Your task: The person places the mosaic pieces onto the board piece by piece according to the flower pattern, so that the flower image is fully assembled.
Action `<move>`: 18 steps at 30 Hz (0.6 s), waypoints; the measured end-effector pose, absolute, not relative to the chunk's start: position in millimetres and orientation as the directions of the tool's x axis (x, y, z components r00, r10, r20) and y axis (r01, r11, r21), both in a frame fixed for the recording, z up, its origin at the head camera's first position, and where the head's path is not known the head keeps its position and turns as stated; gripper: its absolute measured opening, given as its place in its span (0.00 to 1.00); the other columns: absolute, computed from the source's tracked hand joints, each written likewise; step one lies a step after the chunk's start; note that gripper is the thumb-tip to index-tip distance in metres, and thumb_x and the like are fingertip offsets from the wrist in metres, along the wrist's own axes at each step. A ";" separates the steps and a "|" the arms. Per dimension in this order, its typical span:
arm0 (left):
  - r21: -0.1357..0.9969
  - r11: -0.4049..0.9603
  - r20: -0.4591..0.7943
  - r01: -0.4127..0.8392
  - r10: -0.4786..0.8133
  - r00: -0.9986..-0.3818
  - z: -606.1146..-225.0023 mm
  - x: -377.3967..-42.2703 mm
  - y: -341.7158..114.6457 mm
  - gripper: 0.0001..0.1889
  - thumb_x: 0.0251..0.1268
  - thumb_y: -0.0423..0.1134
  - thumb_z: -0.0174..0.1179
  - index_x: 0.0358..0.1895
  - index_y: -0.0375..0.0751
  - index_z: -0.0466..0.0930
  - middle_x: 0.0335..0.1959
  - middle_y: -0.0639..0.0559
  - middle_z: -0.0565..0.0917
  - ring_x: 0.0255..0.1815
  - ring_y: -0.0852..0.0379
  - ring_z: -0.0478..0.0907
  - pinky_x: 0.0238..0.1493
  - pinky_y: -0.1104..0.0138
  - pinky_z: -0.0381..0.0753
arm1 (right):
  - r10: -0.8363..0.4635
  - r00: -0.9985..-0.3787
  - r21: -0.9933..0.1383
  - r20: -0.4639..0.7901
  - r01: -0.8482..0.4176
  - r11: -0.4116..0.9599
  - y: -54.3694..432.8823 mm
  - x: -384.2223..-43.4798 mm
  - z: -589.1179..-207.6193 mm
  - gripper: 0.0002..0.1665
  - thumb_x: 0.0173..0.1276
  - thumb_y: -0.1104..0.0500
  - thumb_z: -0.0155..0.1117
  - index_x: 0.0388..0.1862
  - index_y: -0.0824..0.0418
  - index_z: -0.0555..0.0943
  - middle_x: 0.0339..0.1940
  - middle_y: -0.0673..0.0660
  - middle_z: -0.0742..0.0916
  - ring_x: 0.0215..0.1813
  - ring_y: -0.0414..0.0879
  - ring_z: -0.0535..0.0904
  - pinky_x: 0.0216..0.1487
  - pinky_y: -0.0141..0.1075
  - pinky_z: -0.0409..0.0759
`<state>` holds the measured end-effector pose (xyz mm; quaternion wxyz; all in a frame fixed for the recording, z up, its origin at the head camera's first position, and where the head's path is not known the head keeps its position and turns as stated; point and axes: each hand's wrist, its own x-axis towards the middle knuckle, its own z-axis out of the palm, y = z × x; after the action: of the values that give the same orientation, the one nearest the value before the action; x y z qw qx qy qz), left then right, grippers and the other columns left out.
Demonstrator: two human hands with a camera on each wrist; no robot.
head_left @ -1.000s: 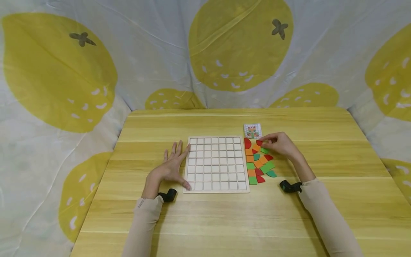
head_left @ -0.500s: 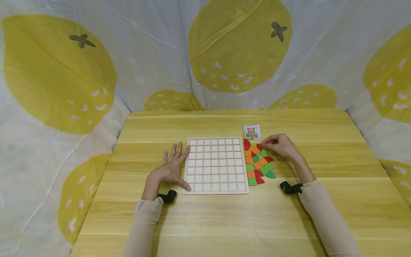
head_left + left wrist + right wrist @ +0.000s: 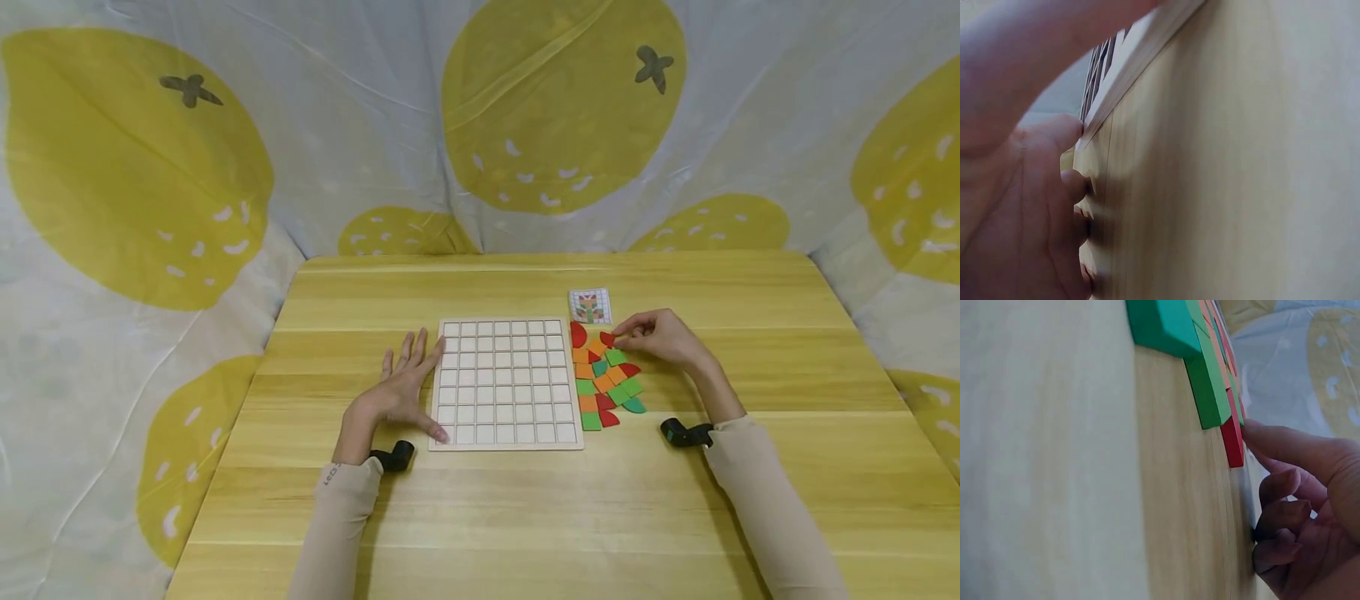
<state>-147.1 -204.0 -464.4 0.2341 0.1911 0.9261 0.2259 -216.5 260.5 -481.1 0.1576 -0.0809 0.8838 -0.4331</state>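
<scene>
A pale wooden board [image 3: 503, 377] with a grid of square cells lies on the table. My left hand [image 3: 397, 392] is at its left edge, fingers spread, thumb on the near corner and index finger at the side. In the left wrist view, the index fingertip meets the board edge [image 3: 1129, 69]. To the right of the board, my right hand [image 3: 660, 340] pinches a red rounded block [image 3: 607, 338] between thumb and index finger, at the far end of a cluster of flat blocks. Its other fingers are curled in the right wrist view.
Red, orange, green and teal blocks lie close together along the board's right side, among them a green square [image 3: 591, 422] and a teal rounded block [image 3: 633, 406]. A small pattern card [image 3: 590, 306] lies behind them. A lemon-print cloth [image 3: 390, 125] hangs beyond the table [image 3: 495, 525].
The right hand has shifted slightly right and nearer, the red block turning and moving a little with its fingertips. More of a green block beside it shows. The left hand holds still.
</scene>
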 end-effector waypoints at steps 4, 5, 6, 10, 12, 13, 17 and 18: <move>0.508 0.824 -0.345 0.251 0.462 -0.817 -463.9 -147.5 -204.7 0.82 0.32 0.59 0.86 0.85 0.43 0.30 0.83 0.33 0.21 0.84 0.34 0.15 0.79 0.33 0.19 | -0.267 -0.940 -0.777 -0.211 -0.004 0.630 259.5 -216.5 -481.8 0.14 0.67 0.53 0.76 0.43 0.63 0.90 0.22 0.50 0.77 0.25 0.40 0.66 0.29 0.32 0.64; 0.507 0.824 -0.344 0.253 0.462 -0.818 -464.1 -147.5 -204.8 0.82 0.32 0.59 0.86 0.85 0.43 0.30 0.83 0.33 0.21 0.84 0.34 0.16 0.79 0.33 0.19 | -0.268 -0.941 -0.770 -0.206 -0.013 0.637 259.0 -215.8 -481.8 0.14 0.66 0.52 0.77 0.42 0.63 0.90 0.22 0.51 0.80 0.25 0.40 0.66 0.29 0.31 0.64; 0.506 0.824 -0.343 0.253 0.462 -0.818 -464.2 -147.5 -204.9 0.82 0.32 0.59 0.86 0.85 0.44 0.30 0.83 0.33 0.21 0.84 0.34 0.16 0.79 0.33 0.19 | -0.269 -0.942 -0.767 -0.202 -0.019 0.641 258.5 -215.1 -481.4 0.14 0.66 0.52 0.77 0.41 0.63 0.91 0.24 0.53 0.83 0.25 0.40 0.67 0.29 0.31 0.65; 0.502 0.827 -0.340 0.254 0.458 -0.821 -465.6 -147.1 -204.9 0.82 0.32 0.60 0.86 0.85 0.45 0.29 0.84 0.34 0.21 0.84 0.34 0.16 0.79 0.33 0.19 | -0.284 -0.943 -0.770 -0.175 -0.048 0.636 257.3 -214.6 -479.7 0.14 0.65 0.54 0.78 0.39 0.64 0.89 0.30 0.57 0.87 0.26 0.39 0.70 0.30 0.30 0.68; 0.501 0.829 -0.339 0.251 0.454 -0.824 -466.4 -147.1 -205.0 0.82 0.32 0.60 0.86 0.85 0.46 0.29 0.84 0.34 0.21 0.84 0.35 0.15 0.79 0.33 0.19 | -0.305 -0.938 -0.786 -0.163 -0.063 0.614 257.7 -216.2 -479.8 0.15 0.65 0.56 0.78 0.43 0.65 0.87 0.28 0.57 0.83 0.26 0.39 0.69 0.30 0.30 0.69; 0.501 0.829 -0.339 0.249 0.453 -0.824 -467.0 -147.2 -205.0 0.82 0.32 0.60 0.86 0.85 0.46 0.29 0.84 0.35 0.21 0.84 0.35 0.15 0.79 0.33 0.19 | -0.318 -0.935 -0.791 -0.157 -0.074 0.607 258.0 -217.2 -480.0 0.15 0.65 0.57 0.78 0.46 0.64 0.87 0.27 0.56 0.81 0.26 0.39 0.69 0.30 0.30 0.69; 0.503 0.828 -0.343 0.246 0.452 -0.823 -468.1 -148.0 -205.0 0.82 0.32 0.60 0.86 0.85 0.46 0.29 0.84 0.35 0.21 0.84 0.35 0.15 0.79 0.33 0.19 | -0.400 -0.904 -0.806 -0.151 -0.123 0.580 259.0 -220.8 -480.1 0.20 0.67 0.60 0.75 0.57 0.64 0.86 0.25 0.54 0.75 0.25 0.39 0.66 0.29 0.31 0.66; 0.504 0.828 -0.343 0.245 0.452 -0.823 -468.0 -148.1 -205.0 0.82 0.32 0.60 0.86 0.85 0.46 0.29 0.84 0.35 0.21 0.84 0.35 0.15 0.79 0.33 0.19 | -0.420 -0.895 -0.806 -0.150 -0.135 0.576 259.2 -221.6 -480.4 0.20 0.68 0.61 0.74 0.58 0.64 0.86 0.25 0.54 0.75 0.25 0.39 0.66 0.29 0.31 0.65</move>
<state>-148.1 -205.0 -468.0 0.2305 0.1879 0.9279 0.2249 -221.6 259.2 -480.4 0.1647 -0.1590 0.8723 -0.4320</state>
